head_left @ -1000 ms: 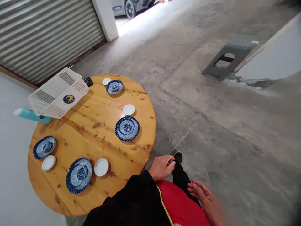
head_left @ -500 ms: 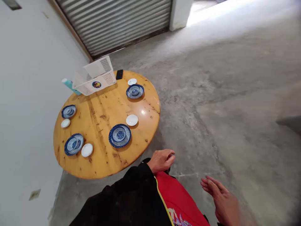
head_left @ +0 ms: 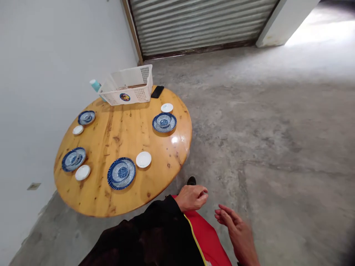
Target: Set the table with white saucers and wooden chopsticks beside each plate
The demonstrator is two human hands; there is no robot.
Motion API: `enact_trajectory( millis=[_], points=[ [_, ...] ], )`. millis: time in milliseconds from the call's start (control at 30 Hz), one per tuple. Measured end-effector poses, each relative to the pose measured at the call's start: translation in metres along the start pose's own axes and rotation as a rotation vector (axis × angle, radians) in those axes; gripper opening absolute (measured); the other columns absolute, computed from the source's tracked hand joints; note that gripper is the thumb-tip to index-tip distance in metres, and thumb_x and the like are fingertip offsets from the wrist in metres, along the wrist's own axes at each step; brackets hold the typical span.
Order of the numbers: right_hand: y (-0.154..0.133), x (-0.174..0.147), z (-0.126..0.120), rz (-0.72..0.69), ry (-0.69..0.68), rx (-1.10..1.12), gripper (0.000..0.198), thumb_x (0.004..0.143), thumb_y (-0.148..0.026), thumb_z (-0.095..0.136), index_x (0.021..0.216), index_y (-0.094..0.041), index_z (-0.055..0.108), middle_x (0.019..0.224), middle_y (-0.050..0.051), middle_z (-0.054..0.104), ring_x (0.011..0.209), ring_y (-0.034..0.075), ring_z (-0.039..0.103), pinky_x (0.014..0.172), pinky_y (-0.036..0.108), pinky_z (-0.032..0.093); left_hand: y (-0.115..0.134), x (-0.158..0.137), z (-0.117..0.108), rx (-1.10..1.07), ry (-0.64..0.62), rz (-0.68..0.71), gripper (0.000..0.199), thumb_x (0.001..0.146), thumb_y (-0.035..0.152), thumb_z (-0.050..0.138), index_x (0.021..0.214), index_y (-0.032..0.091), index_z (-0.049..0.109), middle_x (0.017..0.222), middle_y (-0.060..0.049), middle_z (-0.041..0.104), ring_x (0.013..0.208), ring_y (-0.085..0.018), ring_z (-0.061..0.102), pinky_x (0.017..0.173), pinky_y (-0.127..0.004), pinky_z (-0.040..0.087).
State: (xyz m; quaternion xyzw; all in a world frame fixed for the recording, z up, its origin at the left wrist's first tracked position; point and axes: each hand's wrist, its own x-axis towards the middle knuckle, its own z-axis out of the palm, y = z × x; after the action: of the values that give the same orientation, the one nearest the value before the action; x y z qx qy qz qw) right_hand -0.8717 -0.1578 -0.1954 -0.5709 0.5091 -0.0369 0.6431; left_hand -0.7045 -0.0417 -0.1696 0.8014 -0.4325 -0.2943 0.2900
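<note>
My left hand [head_left: 192, 197] hangs in front of my body, just off the table's near edge. Its fingers are loosely curled, a gap shows at the thumb, and nothing is seen in it. To the right, my right hand [head_left: 235, 231] is open and empty over the floor, fingers stretched out close together. Nearest my left hand on the round wooden table [head_left: 163, 177] are a blue-and-white plate [head_left: 112, 181] with a bowl [head_left: 121, 173] on it, and a small white dish [head_left: 143, 159]. Neither hand touches the tableware.
Similar plate settings stand at the right [head_left: 173, 127], left [head_left: 66, 164] and far left [head_left: 80, 120], each beside a small white dish. A white plastic basket [head_left: 138, 95], a black phone-like object [head_left: 157, 92] and a turquoise bottle [head_left: 95, 85] are at the back. A wall flanks the left.
The view has turned left and come closer to the table, so the basket's inside shows more. My right hand appears nearer to my left. No tableware has been moved.
</note>
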Motion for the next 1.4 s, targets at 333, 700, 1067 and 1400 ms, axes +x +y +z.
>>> enact_trajectory(
  millis=[333,700,1067,1400],
  points=[
    [-0.103,0.099,-0.074,0.136,0.157,0.037,0.077,0.052,-0.065,0.080,0.107,-0.012,0.069,0.092,0.011,0.078,0.086,0.025,0.074,0.076,0.029,0.060,0.051,0.187,-0.032,-0.068,-0.022,0.090,0.029,0.100,0.024,0.054,0.124,0.017,0.067,0.108,-0.006,0.078,0.103,-0.021,0.073,0.090,-0.027,0.053],
    [-0.205,0.262,-0.056,0.137,-0.234,-0.116,0.063,0.051,-0.062,0.081,0.094,-0.016,0.074,0.082,0.008,0.077,0.075,0.024,0.072,0.073,0.034,0.059,0.037,0.276,-0.064,-0.187,0.226,-0.214,0.025,0.097,0.025,0.054,0.115,0.020,0.071,0.098,-0.003,0.078,0.089,-0.018,0.072,0.083,-0.026,0.053],
    [-0.380,0.475,-0.062,-0.057,-0.435,-0.265,0.075,0.050,-0.065,0.083,0.103,-0.013,0.071,0.087,0.010,0.077,0.082,0.026,0.074,0.074,0.032,0.060,0.057,0.428,-0.128,-0.241,0.687,-0.489,0.028,0.093,0.023,0.053,0.111,0.017,0.074,0.094,-0.005,0.077,0.080,-0.017,0.070,0.076,-0.025,0.052],
    [-0.468,0.539,0.037,-0.168,-0.753,-0.455,0.070,0.052,-0.067,0.077,0.097,-0.014,0.072,0.085,0.011,0.077,0.077,0.026,0.073,0.072,0.033,0.061,0.041,0.467,-0.158,-0.282,0.825,-0.673,0.027,0.093,0.024,0.053,0.110,0.018,0.074,0.091,-0.004,0.078,0.077,-0.016,0.071,0.072,-0.022,0.052]
  ],
)
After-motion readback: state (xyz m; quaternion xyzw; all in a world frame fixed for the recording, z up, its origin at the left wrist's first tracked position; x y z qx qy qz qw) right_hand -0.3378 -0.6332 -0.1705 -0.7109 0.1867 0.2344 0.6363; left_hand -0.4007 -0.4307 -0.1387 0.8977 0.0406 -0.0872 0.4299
